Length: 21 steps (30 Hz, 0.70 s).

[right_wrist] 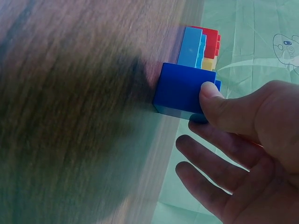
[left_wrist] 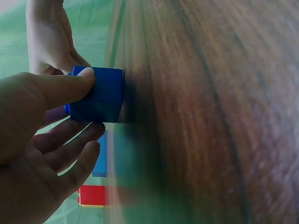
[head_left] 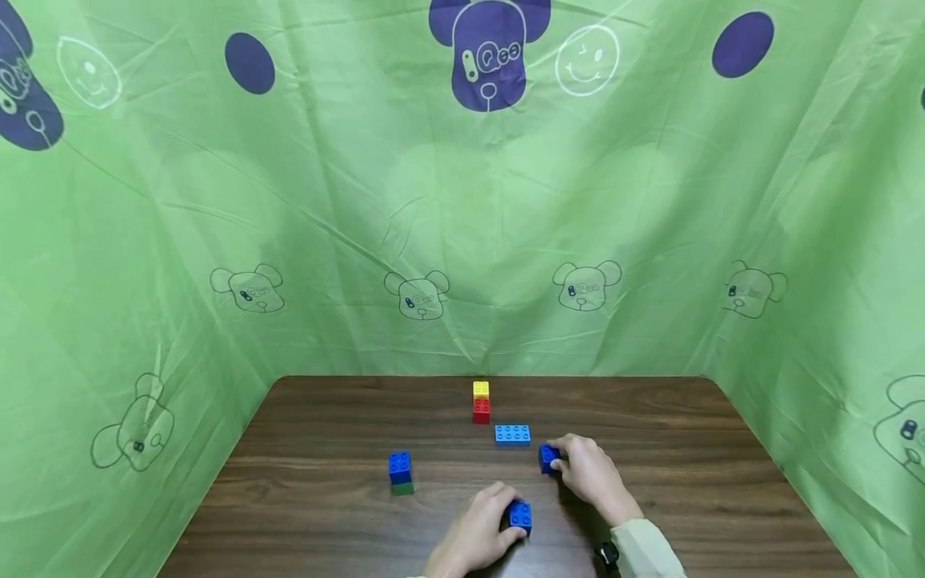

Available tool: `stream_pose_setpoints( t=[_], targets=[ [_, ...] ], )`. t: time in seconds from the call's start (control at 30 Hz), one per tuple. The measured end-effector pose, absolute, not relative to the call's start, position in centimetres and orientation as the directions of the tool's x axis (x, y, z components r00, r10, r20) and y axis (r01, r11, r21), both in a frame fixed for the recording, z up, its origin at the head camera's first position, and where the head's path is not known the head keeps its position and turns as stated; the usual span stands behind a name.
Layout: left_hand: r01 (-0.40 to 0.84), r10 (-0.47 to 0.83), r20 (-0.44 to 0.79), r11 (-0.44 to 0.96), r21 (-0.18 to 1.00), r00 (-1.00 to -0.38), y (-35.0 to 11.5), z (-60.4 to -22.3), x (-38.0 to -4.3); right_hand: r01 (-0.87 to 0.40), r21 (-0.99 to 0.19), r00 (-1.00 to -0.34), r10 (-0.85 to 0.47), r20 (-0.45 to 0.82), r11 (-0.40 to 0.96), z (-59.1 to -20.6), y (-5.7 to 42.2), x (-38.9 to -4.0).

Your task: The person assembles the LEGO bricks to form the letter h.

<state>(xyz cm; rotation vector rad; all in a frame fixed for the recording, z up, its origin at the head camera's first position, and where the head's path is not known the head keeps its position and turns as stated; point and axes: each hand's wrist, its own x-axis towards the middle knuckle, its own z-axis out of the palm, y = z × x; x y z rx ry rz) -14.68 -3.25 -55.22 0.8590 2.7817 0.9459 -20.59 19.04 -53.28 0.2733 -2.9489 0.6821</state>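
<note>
Near the front of the table, my left hand (head_left: pixel 478 526) pinches a dark blue toy brick (head_left: pixel 520 516) between thumb and fingers. The left wrist view shows this brick (left_wrist: pixel 100 95) standing on the wood, thumb on its near side. Farther back and to the right, my right hand (head_left: pixel 591 474) grips a second dark blue brick (head_left: pixel 548 458). In the right wrist view my thumb presses one side of that brick (right_wrist: pixel 183 88), while the other fingers spread below it. A lighter blue, longer brick (head_left: pixel 512 435) lies just behind and left of my right hand.
A yellow brick (head_left: pixel 480 389) and a red brick (head_left: pixel 481 412) stand together at the back. To the left, a blue brick (head_left: pixel 400 466) sits with a green brick (head_left: pixel 402 488). Green printed cloth (head_left: pixel 491 201) surrounds the brown wooden table (head_left: pixel 325 433).
</note>
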Motion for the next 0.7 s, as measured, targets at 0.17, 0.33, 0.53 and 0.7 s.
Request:
stream_pose_setpoints(
  t=[0.17, 0.33, 0.53, 0.7],
  targets=[
    [0.473, 0.515, 0.123, 0.633, 0.613, -0.848, -3.2, -55.7, -14.8, -0.192, -0.427, -0.981, -0.156, 0.119, 0.884, -53.3, 19.0, -20.6],
    [0.465, 0.510, 0.136, 0.599, 0.652, -0.849, -3.3, -56.1, -15.0, -0.209, -0.433, -0.977, -0.169, 0.130, 0.877, -53.4, 19.1, -20.6],
    [0.413, 0.488, 0.105, 0.582, 0.701, -0.866, -3.5, -56.3, -15.2, -0.238, -0.428, -0.970, -0.190, 0.152, 0.872, -53.5, 19.1, -20.7],
    [0.386, 0.467, 0.106, 0.559, 0.733, -0.878, -3.6, -56.5, -15.2, -0.247, -0.416, -0.968, -0.204, 0.145, 0.875, -53.5, 18.9, -20.6]
  ],
)
